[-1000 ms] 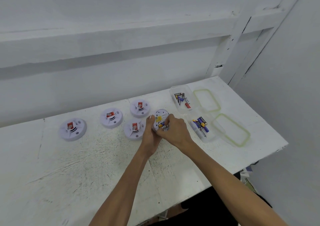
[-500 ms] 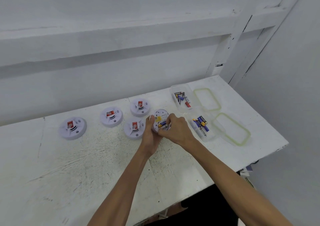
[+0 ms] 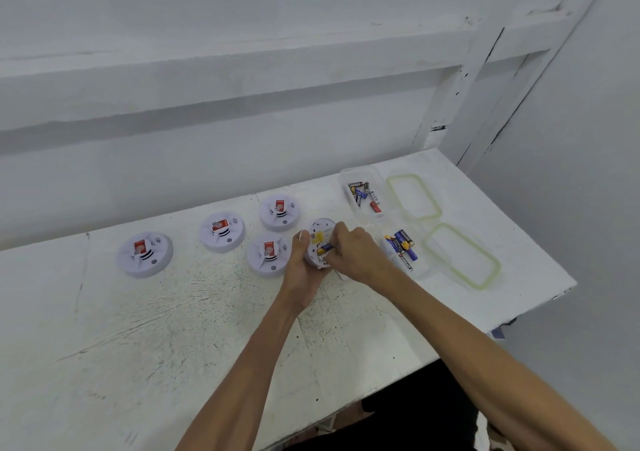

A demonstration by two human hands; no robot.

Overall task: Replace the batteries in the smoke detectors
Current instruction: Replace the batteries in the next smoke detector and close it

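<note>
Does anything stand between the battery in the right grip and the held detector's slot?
Nothing visible: the right grip pinches the blue cylindrical battery at the open back of the white round smoke detector, held by the left grip.

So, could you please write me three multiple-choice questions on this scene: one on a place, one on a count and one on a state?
1. Where do the two green-rimmed lids lie?
A) on the table, right of the clear containers
B) snapped shut on top
C) at the far left end

2. How many face-up detectors show a red label?
A) two
B) four
C) six

3. How is the held detector turned?
A) red label up
B) flat inside a box
C) back up, with a battery showing

Answers:
1 A: both lids lie flat beside the open containers.
2 B: four red labels can be counted.
3 C: the left hand grips the held detector while the right hand pinches the battery at its open back.
</note>
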